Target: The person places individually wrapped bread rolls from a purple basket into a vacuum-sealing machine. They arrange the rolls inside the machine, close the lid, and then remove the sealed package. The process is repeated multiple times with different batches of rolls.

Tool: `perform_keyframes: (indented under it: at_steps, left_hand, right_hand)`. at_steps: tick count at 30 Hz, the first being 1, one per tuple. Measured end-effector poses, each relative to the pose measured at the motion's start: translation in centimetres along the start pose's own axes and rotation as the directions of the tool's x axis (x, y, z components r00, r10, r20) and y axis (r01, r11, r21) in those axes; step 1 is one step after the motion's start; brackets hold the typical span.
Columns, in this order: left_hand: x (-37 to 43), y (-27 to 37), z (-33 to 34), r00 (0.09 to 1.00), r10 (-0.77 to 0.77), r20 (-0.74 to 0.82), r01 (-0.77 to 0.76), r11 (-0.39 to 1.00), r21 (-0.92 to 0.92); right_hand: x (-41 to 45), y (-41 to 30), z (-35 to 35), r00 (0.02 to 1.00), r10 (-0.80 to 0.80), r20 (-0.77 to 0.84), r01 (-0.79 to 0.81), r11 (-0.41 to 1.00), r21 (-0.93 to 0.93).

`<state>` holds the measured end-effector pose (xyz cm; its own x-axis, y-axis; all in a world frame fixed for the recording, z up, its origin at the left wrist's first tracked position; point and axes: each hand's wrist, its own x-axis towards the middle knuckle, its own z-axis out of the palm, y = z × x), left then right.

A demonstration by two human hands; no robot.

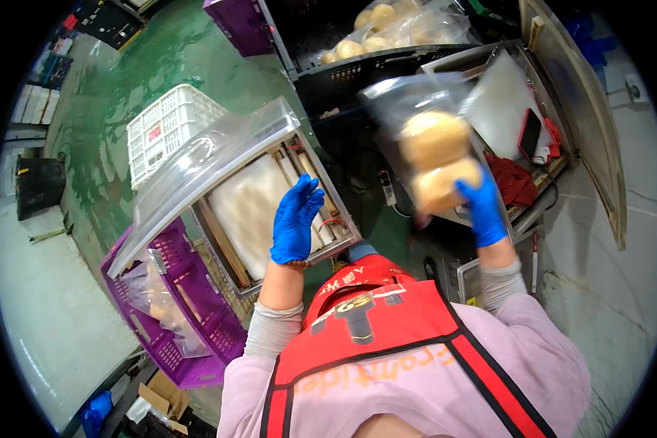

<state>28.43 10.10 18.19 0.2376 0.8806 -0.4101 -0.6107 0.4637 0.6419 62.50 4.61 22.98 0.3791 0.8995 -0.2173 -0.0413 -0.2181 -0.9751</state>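
Observation:
My right hand (480, 211), in a blue glove, grips the lower end of a clear plastic bag (386, 93). Two large, round, pale-yellow food pieces (437, 139) sit one above the other inside it, slightly blurred. My left hand (298, 219), also blue-gloved, is raised with nothing in it, its fingers loosely bent. Below and around that hand lies the chamber of what looks like a vacuum sealing machine (249, 205), with a white plate in its bed. The machine's transparent lid (202, 159) is raised at its left side.
A second such machine (558, 159) at right holds a phone (529, 134) and red cloth (509, 179). Beyond stands a black crate (378, 59) of bagged round pieces. A purple crate (219, 323) with filled bags and a white crate (167, 126) stand left. The green floor (169, 49) looks wet.

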Motion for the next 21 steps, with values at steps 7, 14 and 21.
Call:
perform_keyframes:
  at_steps: [7,14,21]
  left_hand:
    - [-3.2,1.5,-4.5,0.985,0.007,-0.174,0.008,0.996,0.087]
    - [-10.7,6.5,-11.2,0.836,0.332,-0.436,-0.234,0.936,0.263]
    - [-21.4,11.0,-21.3,0.518,0.615,-0.594,-0.355,0.787,0.505]
  right_hand:
    - [15.1,2.4,-16.0,0.968,0.066,-0.242,-0.051,0.996,0.067]
    - [20.7,7.9,-16.7,0.954,0.231,-0.191,-0.218,0.972,0.085]
    - [23.2,8.3,-19.4,0.884,0.282,-0.374,-0.369,0.911,-0.186]
